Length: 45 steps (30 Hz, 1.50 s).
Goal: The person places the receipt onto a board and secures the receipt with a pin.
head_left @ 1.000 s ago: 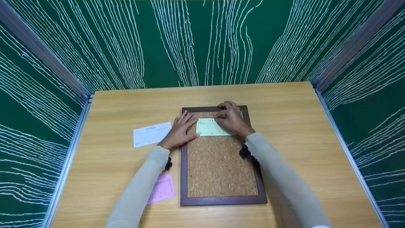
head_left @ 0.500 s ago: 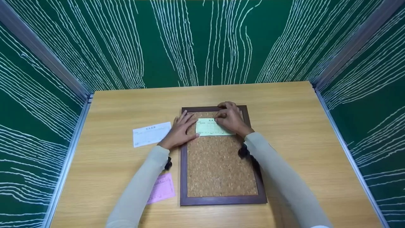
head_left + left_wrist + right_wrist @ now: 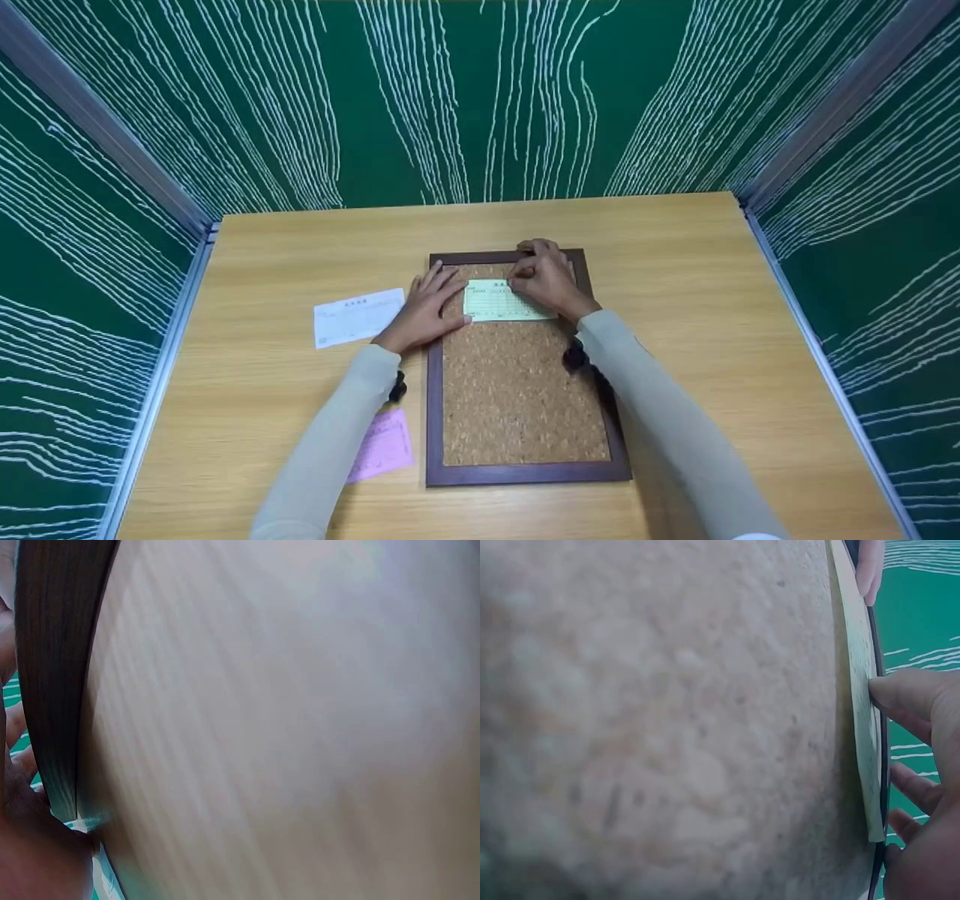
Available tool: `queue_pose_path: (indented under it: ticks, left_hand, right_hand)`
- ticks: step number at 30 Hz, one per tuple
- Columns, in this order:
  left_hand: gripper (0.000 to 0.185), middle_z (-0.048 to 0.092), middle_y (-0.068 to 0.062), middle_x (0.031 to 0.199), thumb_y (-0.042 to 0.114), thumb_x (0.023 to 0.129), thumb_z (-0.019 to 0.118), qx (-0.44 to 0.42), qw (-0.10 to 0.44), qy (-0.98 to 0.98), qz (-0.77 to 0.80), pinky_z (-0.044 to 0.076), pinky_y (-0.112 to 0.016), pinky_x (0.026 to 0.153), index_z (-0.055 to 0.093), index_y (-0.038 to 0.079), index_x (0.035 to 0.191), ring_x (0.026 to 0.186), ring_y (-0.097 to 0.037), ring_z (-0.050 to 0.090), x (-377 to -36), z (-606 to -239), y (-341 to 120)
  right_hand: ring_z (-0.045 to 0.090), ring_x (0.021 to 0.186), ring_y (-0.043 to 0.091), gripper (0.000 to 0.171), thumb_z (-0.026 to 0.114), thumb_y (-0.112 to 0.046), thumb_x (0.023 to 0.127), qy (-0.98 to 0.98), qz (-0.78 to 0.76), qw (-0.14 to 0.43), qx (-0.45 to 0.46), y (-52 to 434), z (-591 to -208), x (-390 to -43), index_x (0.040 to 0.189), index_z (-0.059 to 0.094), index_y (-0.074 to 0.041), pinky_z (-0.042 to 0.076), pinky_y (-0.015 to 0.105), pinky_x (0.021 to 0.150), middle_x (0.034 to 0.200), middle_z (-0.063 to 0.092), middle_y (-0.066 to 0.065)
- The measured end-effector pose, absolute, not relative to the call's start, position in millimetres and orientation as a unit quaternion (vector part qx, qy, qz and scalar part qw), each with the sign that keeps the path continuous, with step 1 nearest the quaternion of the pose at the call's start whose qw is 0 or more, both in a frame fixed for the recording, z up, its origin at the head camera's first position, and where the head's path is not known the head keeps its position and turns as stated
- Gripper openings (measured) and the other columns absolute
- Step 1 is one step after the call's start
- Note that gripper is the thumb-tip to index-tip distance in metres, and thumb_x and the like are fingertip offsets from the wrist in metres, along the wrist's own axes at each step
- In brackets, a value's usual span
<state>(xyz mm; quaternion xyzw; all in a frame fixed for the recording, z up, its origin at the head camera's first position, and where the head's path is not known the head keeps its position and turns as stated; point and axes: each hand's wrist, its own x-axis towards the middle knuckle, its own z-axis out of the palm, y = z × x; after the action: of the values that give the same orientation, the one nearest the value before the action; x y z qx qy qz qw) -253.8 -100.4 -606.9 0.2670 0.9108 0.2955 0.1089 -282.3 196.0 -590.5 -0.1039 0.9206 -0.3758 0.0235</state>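
A framed cork board (image 3: 525, 397) lies on the table, with a green printed slip (image 3: 491, 306) flat across its upper part. My left hand (image 3: 425, 315) rests with spread fingers over the board's left edge, thumb at the slip's lower left corner. In the left wrist view the dark wooden frame (image 3: 56, 667) runs past that hand. My right hand (image 3: 553, 283) bends over the slip's right half, thumb and forefinger tips together near its top edge. I cannot tell what is between those fingertips. The right wrist view has the slip (image 3: 861, 705) edge-on, my thumb (image 3: 907, 694) touching its face.
Left of the board lies a white printed slip (image 3: 356, 319), partly behind the left hand. A pink printed slip (image 3: 386, 448) lies nearer, partly under the left sleeve (image 3: 330, 442). Green walls with white lines (image 3: 480, 105) border the wooden table (image 3: 720, 300).
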Motion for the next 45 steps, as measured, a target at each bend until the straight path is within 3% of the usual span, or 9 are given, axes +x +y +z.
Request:
queue_pose_path:
  ticks: [15, 21, 30, 45]
  left_hand:
    - [0.081, 0.021, -0.002, 0.184, 0.058, 0.103, 0.069, 0.267, 0.111, 0.910, 0.296, -0.004, -0.061, 0.135, 0.043, 0.022, 0.171, 0.172, -0.027, -0.006, -256.0, -603.2, -100.3]
    - [0.081, 0.021, -0.003, 0.184, 0.058, 0.103, 0.070, 0.271, 0.107, 0.912, 0.291, -0.003, -0.062, 0.135, 0.043, 0.023, 0.171, 0.172, -0.027, -0.006, -257.0, -602.9, -101.2]
    - [0.080, 0.023, -0.004, 0.183, 0.057, 0.103, 0.070, 0.266, 0.101, 0.913, 0.292, -0.001, -0.063, 0.134, 0.046, 0.020, 0.169, 0.172, -0.028, -0.004, -259.8, -603.3, -101.6]
    - [0.080, 0.024, -0.005, 0.183, 0.054, 0.103, 0.071, 0.274, 0.104, 0.908, 0.298, -0.002, -0.063, 0.134, 0.045, 0.019, 0.170, 0.172, -0.029, -0.003, -254.5, -609.2, -100.9]
  right_hand:
    - [0.026, 0.164, 0.032, 0.005, 0.084, -0.020, 0.097, 0.928, -0.351, 0.019, -0.120, 197.3, -587.3, -282.4, 0.098, 0.089, -0.021, 0.014, 0.073, 0.129, 0.172, 0.044, 0.002]
    - [0.027, 0.164, 0.030, 0.006, 0.083, -0.020, 0.097, 0.932, -0.333, 0.014, -0.139, 195.9, -584.2, -283.9, 0.100, 0.089, -0.019, 0.016, 0.069, 0.131, 0.173, 0.041, 0.002]
    - [0.029, 0.163, 0.034, 0.008, 0.081, -0.018, 0.098, 0.932, -0.317, 0.003, -0.174, 195.6, -583.0, -287.4, 0.098, 0.088, -0.014, 0.019, 0.065, 0.132, 0.174, 0.041, 0.009]
    - [0.029, 0.163, 0.033, 0.008, 0.080, -0.019, 0.101, 0.926, -0.347, 0.023, -0.146, 200.0, -590.8, -278.4, 0.102, 0.088, -0.020, 0.017, 0.070, 0.130, 0.171, 0.046, 0.008]
